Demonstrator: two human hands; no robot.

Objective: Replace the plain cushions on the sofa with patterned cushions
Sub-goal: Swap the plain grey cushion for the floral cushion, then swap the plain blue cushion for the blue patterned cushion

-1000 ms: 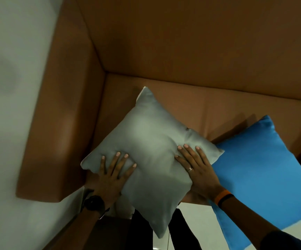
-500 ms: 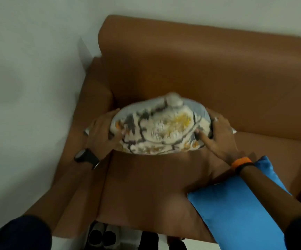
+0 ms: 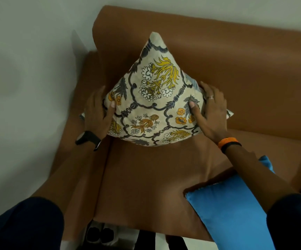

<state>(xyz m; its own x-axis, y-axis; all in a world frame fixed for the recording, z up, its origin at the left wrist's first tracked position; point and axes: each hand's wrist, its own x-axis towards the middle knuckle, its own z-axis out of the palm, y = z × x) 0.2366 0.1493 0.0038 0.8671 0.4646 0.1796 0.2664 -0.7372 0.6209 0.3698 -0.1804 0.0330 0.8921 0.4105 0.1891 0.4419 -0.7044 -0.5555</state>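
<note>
A cream cushion patterned with yellow and orange flowers and grey scrolls [image 3: 155,98] stands on one corner in the left back corner of the brown sofa [image 3: 146,181], leaning on the backrest. My left hand [image 3: 97,110] grips its left side, thumb on the front. My right hand [image 3: 209,112] grips its right side, thumb pressed into the fabric. A plain blue cushion [image 3: 231,213] lies on the seat at the lower right, partly under my right forearm.
The sofa's left armrest [image 3: 84,134] runs along a pale wall [image 3: 28,87]. The backrest [image 3: 245,78] spans the top right. Dark shoes [image 3: 101,233] show on the floor below the seat's front edge.
The plain grey cushion seen a second ago is gone from view. The patterned cushion, squashed flat between my hands half a second ago, now stands upright on its corner against the backrest.
</note>
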